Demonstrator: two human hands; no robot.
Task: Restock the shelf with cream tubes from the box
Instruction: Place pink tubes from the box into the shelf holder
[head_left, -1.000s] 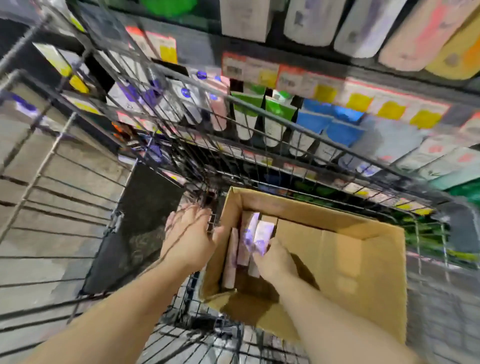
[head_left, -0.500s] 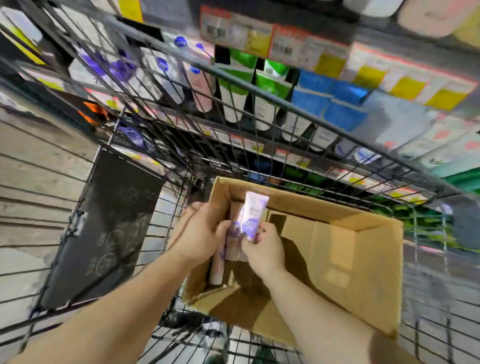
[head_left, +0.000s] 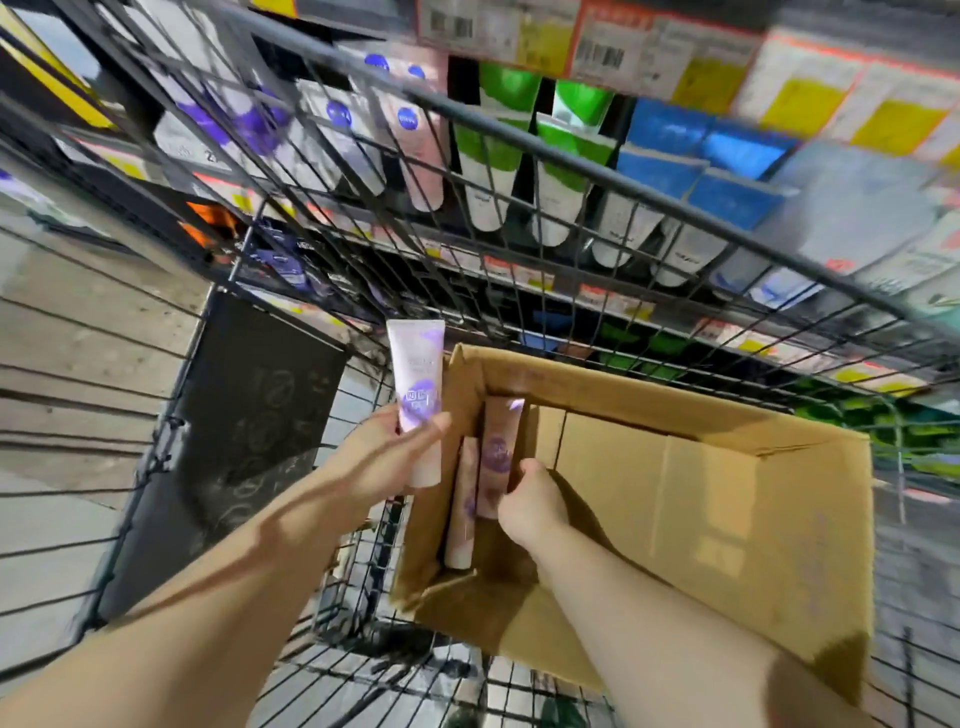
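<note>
Between the left hand's (head_left: 387, 449) fingers (head_left: 431, 423) and thumb sits one cream tube (head_left: 418, 387), pinched upright just outside the box (head_left: 691, 467), smooth glossy plastic with a flat crimped top. Down in the box the right hand (head_left: 530, 501) curls its fingers round another tube (head_left: 496, 457), a third (head_left: 464, 512) lying beside it. Judging by this, picking is underway; next comes carrying tubes over the wire cart (head_left: 519, 140) to the shelf (head_left: 519, 270)

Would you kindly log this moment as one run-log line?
left hand: holds tube beside box | right hand: grips second tube in box | shelf: not yet restocked
</note>
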